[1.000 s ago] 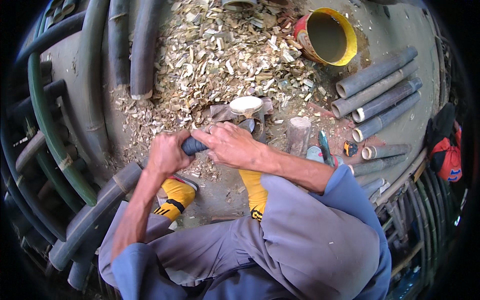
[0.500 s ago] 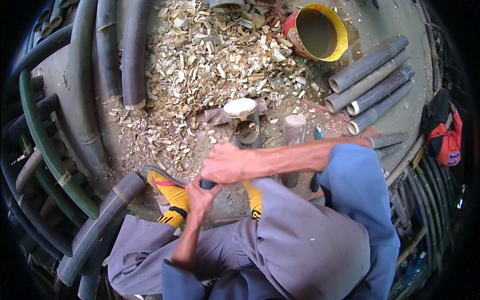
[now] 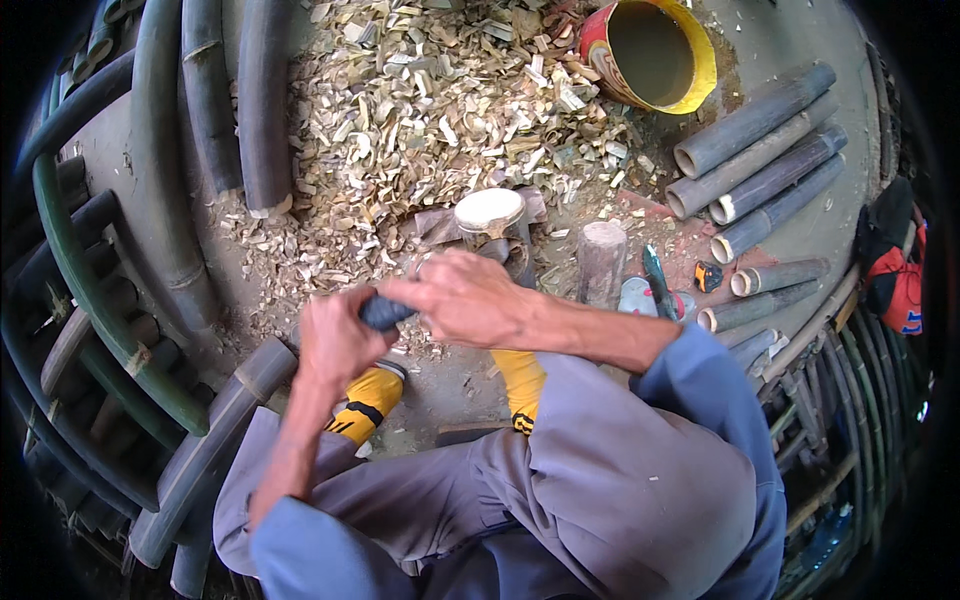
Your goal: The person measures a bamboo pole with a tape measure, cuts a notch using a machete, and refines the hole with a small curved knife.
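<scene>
Between my hands is a short, dark grey cylindrical piece (image 3: 384, 312), tilted, with much of it hidden by fingers. My left hand (image 3: 340, 338) is closed round its left part. At its right end my right hand (image 3: 468, 300) is closed too, thumb and fingers against the piece; whatever lies under that palm is hidden. Just beyond the right hand stands a chopping block with a pale round top (image 3: 490, 210), its lower part partly covered by my forearm. An upright wooden stump (image 3: 603, 255) is to the right of it.
Wood chips (image 3: 440, 120) cover the ground ahead. A yellow-rimmed bucket (image 3: 700, 80) of murky liquid stands far right, near cut bamboo tubes (image 3: 760, 120). A green-handled tool (image 3: 656, 280) lies right of the stump. Long bamboo poles (image 3: 160, 180) fill the left side.
My left hand has moved up and left, and my right hand slightly up and right. The hands are farther apart, and more of the dark piece shows between them.
</scene>
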`<act>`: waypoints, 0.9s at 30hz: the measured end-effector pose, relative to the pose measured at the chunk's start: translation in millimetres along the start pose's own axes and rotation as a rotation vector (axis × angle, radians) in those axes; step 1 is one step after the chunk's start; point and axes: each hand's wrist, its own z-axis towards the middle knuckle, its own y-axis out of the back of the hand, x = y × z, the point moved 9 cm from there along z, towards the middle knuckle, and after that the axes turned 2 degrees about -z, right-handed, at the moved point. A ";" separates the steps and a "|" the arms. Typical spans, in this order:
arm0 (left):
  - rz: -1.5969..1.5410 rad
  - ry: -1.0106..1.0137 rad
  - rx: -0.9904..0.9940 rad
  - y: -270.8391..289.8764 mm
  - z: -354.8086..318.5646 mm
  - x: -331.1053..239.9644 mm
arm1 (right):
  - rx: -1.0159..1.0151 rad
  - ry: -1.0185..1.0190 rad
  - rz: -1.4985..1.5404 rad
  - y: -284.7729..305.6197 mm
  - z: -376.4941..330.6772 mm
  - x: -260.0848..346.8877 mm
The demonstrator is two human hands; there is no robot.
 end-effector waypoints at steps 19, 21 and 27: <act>0.238 -0.347 0.267 -12.7 20.5 -22.0 | -0.177 -0.109 0.179 -34.4 -16.9 -15.0; 0.389 -0.428 0.248 17.8 40.0 -39.8 | -0.375 -0.158 0.330 -3.0 -10.1 -13.8; 0.092 -0.117 0.304 -31.8 9.4 -5.1 | 0.228 -0.045 0.187 -37.6 -18.0 -12.0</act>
